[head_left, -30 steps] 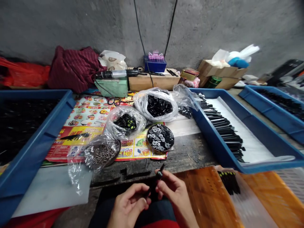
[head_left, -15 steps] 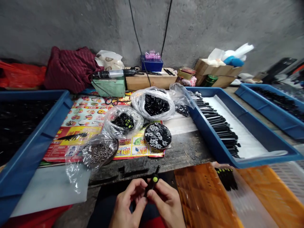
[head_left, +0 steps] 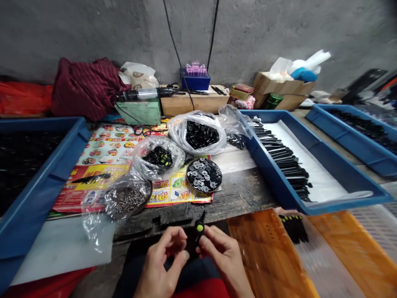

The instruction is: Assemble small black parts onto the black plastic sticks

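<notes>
Between the thumb and fingers of my right hand (head_left: 221, 252) is a slim black part with a yellow-green round dot (head_left: 200, 228), its thin end pointing up and away. My left hand (head_left: 166, 258) is beside it, thumb and fingers curved and apart, with a gap to the part. Just beyond the hands is the dark workbench edge (head_left: 173, 217). On the bench stand a round dish of flat grey and black discs (head_left: 204, 175), a plastic-lined dish of small metal rivets or screws (head_left: 130, 199), and a clear bag of black pieces with some yellow-green ones (head_left: 157, 159).
A larger bag of black parts (head_left: 201, 132) sits behind. To the right, a blue tray (head_left: 276, 198) holds a row of long black parts. Another blue tray (head_left: 70, 161) is at left. By my right arm lies an orange crate (head_left: 266, 248) with finished-looking black pieces (head_left: 294, 229) on plastic.
My left hand has come off the black part and shifted left, its fingers parting. My right hand still holds the part, now slightly higher and more upright. The camera view has shifted slightly.
</notes>
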`<state>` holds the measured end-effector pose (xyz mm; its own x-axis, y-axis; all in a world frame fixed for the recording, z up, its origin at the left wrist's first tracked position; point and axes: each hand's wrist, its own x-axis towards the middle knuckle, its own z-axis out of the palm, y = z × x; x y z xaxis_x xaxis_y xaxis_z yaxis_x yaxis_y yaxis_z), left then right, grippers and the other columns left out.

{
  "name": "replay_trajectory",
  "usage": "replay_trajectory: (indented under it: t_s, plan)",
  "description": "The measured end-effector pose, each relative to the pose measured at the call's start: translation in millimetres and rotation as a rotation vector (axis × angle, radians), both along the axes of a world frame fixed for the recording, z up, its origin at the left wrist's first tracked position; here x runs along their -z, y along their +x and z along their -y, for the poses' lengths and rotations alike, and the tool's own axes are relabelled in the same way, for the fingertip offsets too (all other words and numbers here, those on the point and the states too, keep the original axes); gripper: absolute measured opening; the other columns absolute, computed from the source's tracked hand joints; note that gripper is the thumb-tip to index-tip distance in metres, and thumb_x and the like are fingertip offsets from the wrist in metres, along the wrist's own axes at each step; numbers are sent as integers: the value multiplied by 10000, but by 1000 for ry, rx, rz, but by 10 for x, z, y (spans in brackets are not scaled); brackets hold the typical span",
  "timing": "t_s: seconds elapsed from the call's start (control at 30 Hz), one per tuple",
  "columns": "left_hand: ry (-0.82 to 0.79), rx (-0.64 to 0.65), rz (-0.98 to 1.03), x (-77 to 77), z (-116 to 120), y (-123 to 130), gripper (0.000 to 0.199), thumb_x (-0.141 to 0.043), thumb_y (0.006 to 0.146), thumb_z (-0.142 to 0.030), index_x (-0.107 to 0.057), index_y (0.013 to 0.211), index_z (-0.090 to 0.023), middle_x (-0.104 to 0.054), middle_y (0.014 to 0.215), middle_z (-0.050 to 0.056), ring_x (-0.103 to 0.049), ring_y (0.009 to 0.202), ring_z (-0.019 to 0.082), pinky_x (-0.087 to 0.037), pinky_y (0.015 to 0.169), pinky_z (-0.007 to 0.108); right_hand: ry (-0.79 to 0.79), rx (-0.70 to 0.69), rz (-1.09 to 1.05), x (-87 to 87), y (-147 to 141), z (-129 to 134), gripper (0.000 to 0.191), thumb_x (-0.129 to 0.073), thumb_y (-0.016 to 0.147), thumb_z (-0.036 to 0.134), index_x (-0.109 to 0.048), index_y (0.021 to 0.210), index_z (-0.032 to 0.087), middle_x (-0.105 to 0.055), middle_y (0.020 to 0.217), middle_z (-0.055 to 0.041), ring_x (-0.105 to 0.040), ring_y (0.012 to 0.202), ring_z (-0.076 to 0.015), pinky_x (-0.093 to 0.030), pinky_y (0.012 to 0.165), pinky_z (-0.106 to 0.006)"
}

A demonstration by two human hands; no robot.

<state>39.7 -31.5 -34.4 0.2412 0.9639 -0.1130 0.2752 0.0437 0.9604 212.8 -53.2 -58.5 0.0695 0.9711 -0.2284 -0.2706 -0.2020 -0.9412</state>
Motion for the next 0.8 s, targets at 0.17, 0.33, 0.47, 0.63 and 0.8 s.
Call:
replay_trajectory:
  t_s: [0.17,0.33,0.47,0.63,0.8]
  plan:
    - [4,47,-21,102,36,75,75,-586,840,-189,-562,897,-230,-617,795,-10,-638,704,150,-531,665,193,45,-96,81,16,-107,-8,238,-756,761,411,-759,794,176,-573,707,-11,-528,647,-158,-417,579,-251]
    - [-27,97,-55,129,79,65,65,-529,891,-221,-530,956,-228,-606,835,11,-620,726,158,-519,674,215,103,-109,214,-12,-133,-22,242,-694,798,391,-734,730,163,-561,676,-12,-497,658,-170,-354,584,-260]
    - [-51,92,-32,111,72,76,73,-511,901,-229,-511,973,-228,-597,849,18,-615,747,166,-515,683,227,105,-108,238,-19,-121,-39,225,-685,793,361,-717,703,157,-525,651,2,-465,636,-159,-325,569,-254]
    - [-83,90,-23,116,48,84,76,-529,872,-197,-517,940,-229,-583,831,8,-605,734,164,-510,667,219,87,-163,274,-40,-90,-75,190,-662,795,290,-671,666,150,-510,652,1,-462,641,-161,-334,579,-257]
    - [-70,89,-36,105,72,89,75,-493,880,-180,-499,936,-230,-574,838,9,-602,747,165,-504,686,225,98,-167,293,-73,-133,-60,199,-618,836,297,-670,710,152,-587,725,-41,-520,696,-191,-390,625,-269]
